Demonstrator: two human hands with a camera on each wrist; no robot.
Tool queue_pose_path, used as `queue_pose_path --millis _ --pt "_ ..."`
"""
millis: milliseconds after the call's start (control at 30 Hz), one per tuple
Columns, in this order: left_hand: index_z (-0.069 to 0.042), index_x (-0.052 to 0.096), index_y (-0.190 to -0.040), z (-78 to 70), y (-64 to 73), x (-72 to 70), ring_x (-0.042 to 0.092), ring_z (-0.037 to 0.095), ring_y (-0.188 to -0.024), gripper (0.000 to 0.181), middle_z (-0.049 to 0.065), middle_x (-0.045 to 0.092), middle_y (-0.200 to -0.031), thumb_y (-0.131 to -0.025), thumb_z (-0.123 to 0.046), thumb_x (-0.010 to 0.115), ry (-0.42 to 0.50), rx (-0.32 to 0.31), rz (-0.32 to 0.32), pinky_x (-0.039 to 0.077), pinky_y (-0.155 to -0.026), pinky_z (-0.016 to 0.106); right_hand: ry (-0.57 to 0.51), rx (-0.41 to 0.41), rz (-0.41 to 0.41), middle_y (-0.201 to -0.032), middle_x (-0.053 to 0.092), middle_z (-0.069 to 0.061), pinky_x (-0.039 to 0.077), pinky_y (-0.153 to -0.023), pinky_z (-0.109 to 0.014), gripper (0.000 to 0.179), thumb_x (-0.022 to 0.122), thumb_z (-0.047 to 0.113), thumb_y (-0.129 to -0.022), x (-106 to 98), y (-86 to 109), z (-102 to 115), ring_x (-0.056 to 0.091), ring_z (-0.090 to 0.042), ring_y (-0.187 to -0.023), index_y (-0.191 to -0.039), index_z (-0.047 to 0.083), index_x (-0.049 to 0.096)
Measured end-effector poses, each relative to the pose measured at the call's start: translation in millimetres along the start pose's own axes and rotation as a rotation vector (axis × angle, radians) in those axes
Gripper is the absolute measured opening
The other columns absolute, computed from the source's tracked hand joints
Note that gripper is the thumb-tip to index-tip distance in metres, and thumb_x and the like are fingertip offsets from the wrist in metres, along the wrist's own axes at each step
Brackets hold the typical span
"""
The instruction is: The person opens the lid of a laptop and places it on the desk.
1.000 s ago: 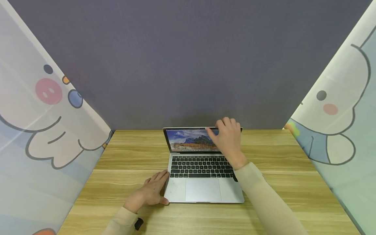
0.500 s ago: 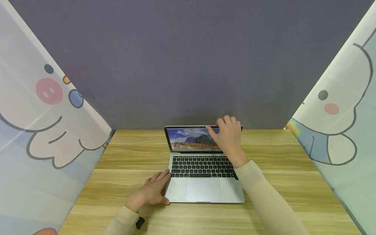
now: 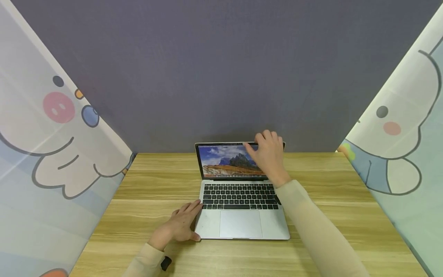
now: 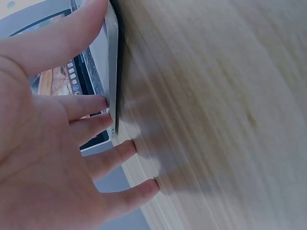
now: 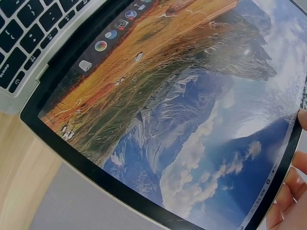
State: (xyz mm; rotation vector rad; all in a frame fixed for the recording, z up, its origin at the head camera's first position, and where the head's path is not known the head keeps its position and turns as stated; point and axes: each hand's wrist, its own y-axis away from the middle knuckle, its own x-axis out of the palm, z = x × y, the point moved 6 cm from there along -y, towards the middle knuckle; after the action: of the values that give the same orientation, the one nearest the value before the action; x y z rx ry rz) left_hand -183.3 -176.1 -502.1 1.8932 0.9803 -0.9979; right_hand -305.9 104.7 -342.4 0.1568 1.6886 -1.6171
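Observation:
A silver laptop stands unfolded on the wooden table, its lit screen showing mountains under clouds. My right hand holds the lid's top edge near its right corner, thumb on the front and the other fingers behind. In the right wrist view those fingers curl around the bezel. At the laptop's left side lies my left hand, fingers spread and fairly straight. Its thumb is at the front left corner; in the left wrist view two fingertips meet the base's edge and two reach the table.
A dark grey panel rises behind the table's far edge. Cartoon-printed sheets flank the table on both sides. Wood tabletop extends left and right of the laptop.
The laptop's lid has tilted further back, showing more of the screen. My right hand has moved up and away with its top edge. The left hand has stayed at the base.

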Motion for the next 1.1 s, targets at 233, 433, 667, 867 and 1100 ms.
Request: queue_pose_path --millis 233,433,667,867,1100 --pt "-0.006 0.035 -0.158 -0.5 -1.0 -0.6 0.027 0.042 -0.148 0.108 0.011 0.025 -0.167 -0.071 -0.036 0.091 -0.002 -0.007 0.010 0.025 -0.111 0.072 0.013 0.037 0.053 -0.084 0.054 -0.012 0.035 -0.067 -0.047 0.040 0.076 0.042 -0.091 8 -6.1 -5 0.046 -0.033 -0.076 -0.082 0.006 0.061" --pt "-0.006 0.035 -0.157 0.4 -1.6 -0.4 0.027 0.042 -0.148 0.107 0.011 0.025 -0.167 -0.071 -0.035 0.091 -0.005 -0.013 0.011 0.025 -0.111 0.072 0.013 0.057 0.092 -0.085 0.053 -0.011 0.035 -0.069 -0.047 0.040 0.074 0.042 -0.093 14 -10.7 -8 0.044 -0.032 -0.078 -0.081 0.008 0.059" --pt "-0.005 0.035 -0.157 0.7 -0.7 -0.1 0.027 0.043 -0.148 0.108 0.012 0.025 -0.166 -0.071 -0.036 0.092 -0.009 -0.003 0.004 0.026 -0.110 0.072 0.022 0.067 0.116 -0.085 0.053 -0.011 0.035 -0.071 -0.047 0.040 0.073 0.043 -0.094 17 -11.2 -9 0.044 -0.032 -0.079 -0.082 0.008 0.059" --pt "-0.005 0.036 -0.157 0.1 0.3 -0.2 0.027 0.043 -0.148 0.108 0.012 0.026 -0.166 -0.070 -0.036 0.092 -0.007 -0.005 0.003 0.026 -0.110 0.072 0.021 0.069 0.119 -0.085 0.052 -0.010 0.035 -0.071 -0.047 0.039 0.073 0.043 -0.094 17 -11.4 -8 0.044 -0.031 -0.079 -0.081 0.009 0.058" --pt "-0.006 0.035 -0.157 -0.9 1.1 -0.1 0.027 0.042 -0.148 0.108 0.011 0.025 -0.166 -0.070 -0.037 0.091 -0.006 -0.007 0.009 0.025 -0.111 0.072 0.033 0.060 0.104 -0.086 0.052 -0.011 0.036 -0.070 -0.047 0.039 0.072 0.042 -0.095 17 -10.4 -8 0.045 -0.032 -0.079 -0.081 0.008 0.057"
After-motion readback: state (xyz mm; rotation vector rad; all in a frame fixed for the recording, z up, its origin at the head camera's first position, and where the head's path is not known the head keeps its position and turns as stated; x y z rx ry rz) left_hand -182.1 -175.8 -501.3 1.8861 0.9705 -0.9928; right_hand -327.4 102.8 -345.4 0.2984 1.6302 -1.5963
